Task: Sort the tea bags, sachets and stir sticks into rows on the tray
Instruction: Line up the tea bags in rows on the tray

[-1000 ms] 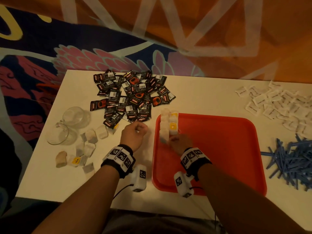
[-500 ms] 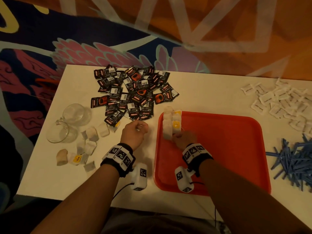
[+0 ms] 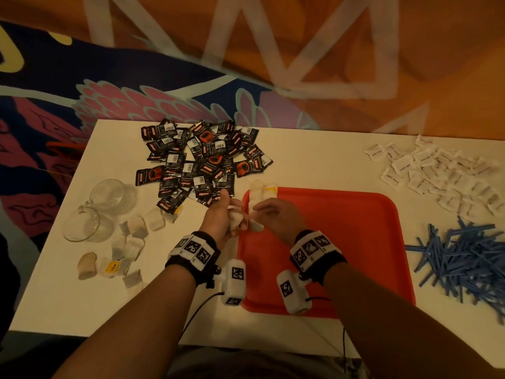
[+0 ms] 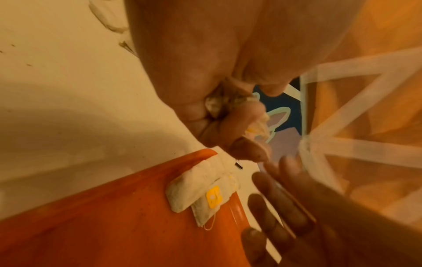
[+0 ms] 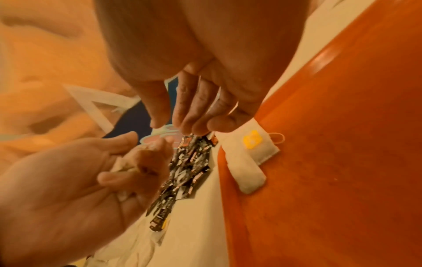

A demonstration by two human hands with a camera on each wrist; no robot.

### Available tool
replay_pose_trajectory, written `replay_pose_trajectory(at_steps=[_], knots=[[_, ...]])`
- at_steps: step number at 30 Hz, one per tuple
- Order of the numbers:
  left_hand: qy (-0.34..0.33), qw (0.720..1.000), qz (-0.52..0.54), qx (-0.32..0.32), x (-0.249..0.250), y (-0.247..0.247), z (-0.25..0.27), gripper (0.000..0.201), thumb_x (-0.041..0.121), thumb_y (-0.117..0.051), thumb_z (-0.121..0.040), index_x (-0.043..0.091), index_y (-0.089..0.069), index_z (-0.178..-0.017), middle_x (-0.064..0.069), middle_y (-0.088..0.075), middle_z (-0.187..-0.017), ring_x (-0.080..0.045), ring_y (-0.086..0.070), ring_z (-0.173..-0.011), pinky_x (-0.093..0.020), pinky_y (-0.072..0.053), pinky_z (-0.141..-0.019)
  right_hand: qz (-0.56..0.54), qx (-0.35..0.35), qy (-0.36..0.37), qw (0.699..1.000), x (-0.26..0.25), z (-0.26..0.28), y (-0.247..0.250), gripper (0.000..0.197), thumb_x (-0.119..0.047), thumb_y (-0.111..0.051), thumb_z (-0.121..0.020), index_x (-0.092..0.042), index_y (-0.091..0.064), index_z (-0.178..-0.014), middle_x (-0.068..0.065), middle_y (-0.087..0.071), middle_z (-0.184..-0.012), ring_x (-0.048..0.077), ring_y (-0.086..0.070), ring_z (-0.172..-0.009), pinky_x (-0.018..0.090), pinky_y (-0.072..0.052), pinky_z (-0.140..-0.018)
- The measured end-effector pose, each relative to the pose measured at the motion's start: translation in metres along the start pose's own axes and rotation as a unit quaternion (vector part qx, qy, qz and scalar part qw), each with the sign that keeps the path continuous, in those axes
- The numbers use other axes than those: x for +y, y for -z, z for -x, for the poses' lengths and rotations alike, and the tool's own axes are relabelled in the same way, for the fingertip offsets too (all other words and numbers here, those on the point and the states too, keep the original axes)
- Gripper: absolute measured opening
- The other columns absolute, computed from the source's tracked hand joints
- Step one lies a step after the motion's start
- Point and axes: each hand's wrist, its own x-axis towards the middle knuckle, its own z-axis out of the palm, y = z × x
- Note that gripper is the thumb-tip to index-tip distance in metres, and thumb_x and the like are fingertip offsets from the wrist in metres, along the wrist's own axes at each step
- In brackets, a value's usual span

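Crumpled paper tea bags [image 3: 237, 220] in left hand [image 3: 220, 218], glossy red tray [image 3: 355, 242]

One red tray [image 3: 355, 242], two hands: left hand [image 3: 221, 214], right hand [image 3: 276, 214]. Two clear glass cups [image 3: 103, 206] at the table's left; loose tea bags [image 3: 134, 242] beside them, roughly nine or ten, overlaps blur the count. Tea bags on the tray [image 4: 194, 189]: two show in the wrist views, head view hints more under the hands; black sachets [image 3: 199, 162], white sachets [image 3: 437, 173] and blue stir sticks [image 3: 464, 255] are heaps of dozens, uncountable.
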Motion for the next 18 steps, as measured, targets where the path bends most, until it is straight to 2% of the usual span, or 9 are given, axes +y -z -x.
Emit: replay_pose_trajectory(at_steps=[2, 5, 7, 10, 12, 14, 16, 18], knots=[[0.003, 1.000, -0.001, -0.006, 0.001, -0.006, 0.002, 0.057, 0.056, -0.028, -0.103, 0.011, -0.060, -0.090, -0.011, -0.062, -0.060, -0.020, -0.049, -0.043, -0.018, -0.030, -0.037, 0.003, -0.032, 0.050, 0.998, -0.009, 0.005, 0.001, 0.019, -0.013, -0.074, -0.083, -0.018, -0.071, -0.101, -0.010, -0.066, -0.091, -0.002, -0.061, -0.074, 0.015, -0.050, -0.066], [0.020, 1.000, -0.004, -0.018, 0.001, -0.010, 0.005, 0.059, 0.063, -0.031, -0.099, 0.013, -0.060, -0.090, -0.008, -0.057, -0.063, -0.018, -0.043, -0.044, -0.017, -0.028, -0.034, 0.067, -0.065, 0.097, 0.991, -0.014, 0.009, 0.005, 0.028, -0.011, -0.075, -0.079, -0.024, -0.071, -0.103, -0.005, -0.063, -0.105, 0.013, -0.063, -0.086, 0.029, -0.055, -0.074], [0.029, 0.999, -0.018, -0.031, 0.002, -0.010, 0.009, 0.061, 0.066, -0.031, -0.097, 0.012, -0.059, -0.099, -0.006, -0.055, -0.063, -0.016, -0.043, -0.041, -0.016, -0.027, -0.033, 0.096, -0.060, 0.115, 0.987, -0.019, 0.013, 0.008, 0.027, -0.013, -0.075, -0.078, -0.028, -0.071, -0.100, -0.002, -0.061, -0.106, 0.016, -0.061, -0.089, 0.028, -0.052, -0.076], [0.059, 0.996, -0.012, -0.068, 0.002, -0.010, 0.013, 0.063, 0.069, -0.033, -0.095, 0.012, -0.059, -0.105, -0.008, -0.054, -0.065, -0.017, -0.047, -0.041, -0.014, -0.026, -0.033, 0.122, -0.057, 0.129, 0.983, -0.023, 0.016, 0.010, 0.016, -0.018, -0.076, -0.080, -0.023, -0.074, -0.095, 0.000, -0.064, -0.101, 0.012, -0.058, -0.087, 0.025, -0.047, -0.074], [0.085, 0.991, 0.003, -0.104, 0.003, -0.010, 0.016, 0.066, 0.068, -0.036, -0.094, 0.010, -0.060, -0.114, -0.010, -0.055, -0.070, -0.020, -0.054, -0.043, -0.013, -0.027, -0.032, 0.106, -0.058, 0.131, 0.984, -0.025, 0.019, 0.012, 0.009, -0.019, -0.075, -0.081, -0.020, -0.074, -0.090, -0.001, -0.066, -0.096, 0.008, -0.059, -0.086, 0.023, -0.046, -0.076], [0.091, 0.987, 0.013, -0.129, 0.003, -0.010, 0.021, 0.065, 0.066, -0.037, -0.095, 0.010, -0.059, -0.121, -0.010, -0.064, -0.075, -0.023, -0.065, -0.049, -0.014, -0.029, -0.032, 0.071, -0.061, 0.130, 0.987, -0.027, 0.021, 0.016, 0.006, -0.015, -0.073, -0.083, -0.019, -0.071, -0.087, 0.000, -0.069, -0.093, 0.006, -0.061, -0.082, 0.019, -0.048, -0.075], [0.070, 0.989, 0.012, -0.129, 0.004, -0.011, 0.026, 0.057, 0.063, -0.035, -0.098, 0.013, -0.060, -0.110, -0.008, -0.069, -0.075, -0.022, -0.070, -0.058, -0.018, -0.039, -0.036, 0.058, -0.067, 0.128, 0.988, -0.030, 0.024, 0.022, 0.008, -0.011, -0.070, -0.086, -0.019, -0.068, -0.086, 0.003, -0.070, -0.086, 0.004, -0.060, -0.075, 0.011, -0.046, -0.068], [0.028, 0.994, 0.003, -0.109, 0.007, -0.013, 0.029, 0.049, 0.057, -0.040, -0.099, 0.013, -0.061, -0.104, -0.007, -0.069, -0.081, -0.020, -0.069, -0.067, -0.025, -0.052, -0.047, 0.081, -0.067, 0.123, 0.987, -0.030, 0.025, 0.028, 0.008, -0.012, -0.068, -0.087, -0.019, -0.068, -0.087, -0.005, -0.066, -0.080, 0.000, -0.058, -0.073, 0.011, -0.045, -0.066]])
